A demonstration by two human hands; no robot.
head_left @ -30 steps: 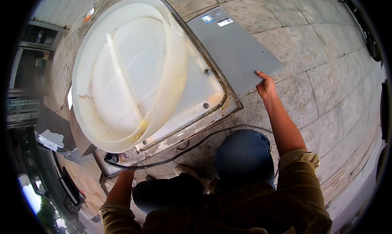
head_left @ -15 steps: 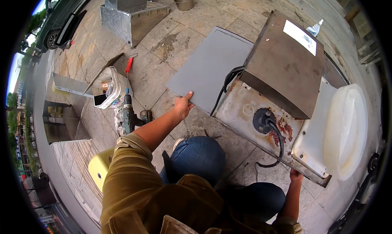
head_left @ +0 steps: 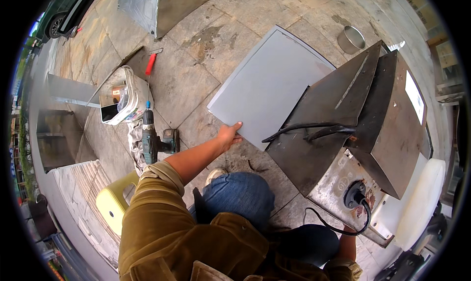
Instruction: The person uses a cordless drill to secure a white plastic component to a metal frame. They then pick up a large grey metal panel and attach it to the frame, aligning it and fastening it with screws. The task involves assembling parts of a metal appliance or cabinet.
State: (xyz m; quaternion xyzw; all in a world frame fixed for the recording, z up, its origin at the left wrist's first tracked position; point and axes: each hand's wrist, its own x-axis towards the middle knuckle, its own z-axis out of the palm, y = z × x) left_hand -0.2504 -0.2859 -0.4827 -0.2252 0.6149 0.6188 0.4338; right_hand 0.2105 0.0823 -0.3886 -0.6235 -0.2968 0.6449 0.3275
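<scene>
While keeping the left grip [head_left: 228, 137] closed on the near edge of the grey panel [head_left: 274, 85], thumb laid on top and fingers curled at the rim, saw more of that surface bared than half a second earlier. Found the dark housing [head_left: 392, 134] swung farther to the right of the left grip, now showing a broad dark face [head_left: 297, 156] and black cables [head_left: 316, 125] beside the panel. Noticed a metal bowl [head_left: 351, 39] too, well beyond the left grip and absent from view half a second before. Kept the right grip [head_left: 349, 231] low at the lower edge of the stained tray [head_left: 335, 183], well to the right of the left grip, mostly hidden; could not tell how far closed, or whether bearing any weight. Located the panel just ahead of the left grip, with its right side running out of sight under or behind the dark face; could not settle which. Judged the change helpful to the handling, with less of the panel covered and probably less pinned. Left the drill [head_left: 149, 141], white bucket [head_left: 142, 99] and red-handled scraper [head_left: 151, 64] to the left of the left grip, near where seen earlier, apart from the panel.
</scene>
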